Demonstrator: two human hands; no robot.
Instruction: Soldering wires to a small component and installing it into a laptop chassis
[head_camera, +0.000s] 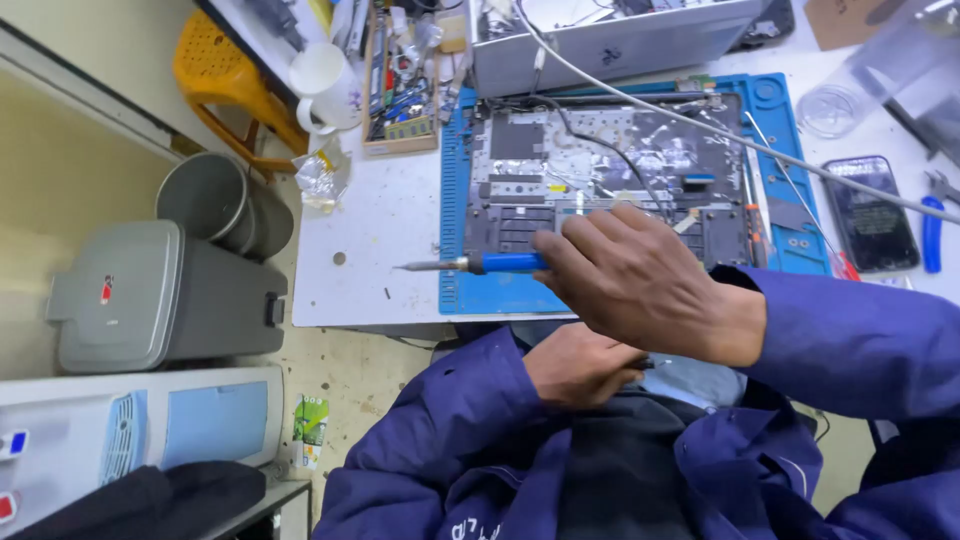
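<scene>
One soldering iron (480, 264) with a blue handle sits in the right hand (640, 285), which is closed around the rear of the handle. The iron lies level, its metal tip pointing out past the near left corner of the blue work mat (455, 200) and over the bare white bench (370, 230), seemingly so the tip stays off the parts. Its pale cable (700, 125) runs back across the mat. The left hand (575, 365) rests low against the person's lap, nearer than the mat; its fingers are curled, and I cannot tell whether it holds anything.

On the mat lies an opened laptop base (600, 165), inner side up, with a thin black wire crossing it. Right of the mat, a dark phone (870, 215) lies flat beside blue-handled pliers (932, 230). Left of the mat's far corner stand a parts tray (405, 85) and a white mug (325, 85). On the floor left of the mat are a grey bin (160, 295) and a metal bucket (215, 205).
</scene>
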